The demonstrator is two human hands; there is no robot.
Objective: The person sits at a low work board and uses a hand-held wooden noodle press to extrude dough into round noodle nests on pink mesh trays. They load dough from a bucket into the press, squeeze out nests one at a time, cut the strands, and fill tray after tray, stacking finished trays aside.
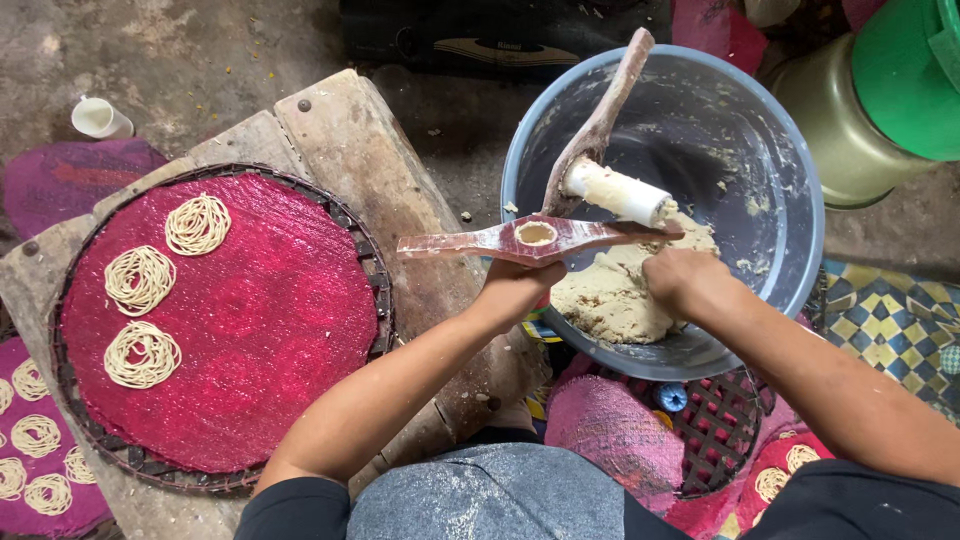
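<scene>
Over grey basin [780, 160] | left hand [520, 285] grasping wooden press [535, 238]; right hand [680, 280] clenched in dough [610, 295]

A weathered wooden bench [345, 150] of rough planks, studded with rusty bolt heads, stands on a bare concrete floor [180, 55]. A round woven tray [372, 262] covered in crimson matting fills the bench's left half, its rim reaching the near edge; three coils of pale noodle strands [140, 280] sit toward the tray's left side. On the floor beyond the bench's far left corner lies a small white cup [98, 118], beside a purple mat [60, 180]. A grey plastic basin [770, 180] holding dough [610, 295] rests off the bench's right edge.
</scene>
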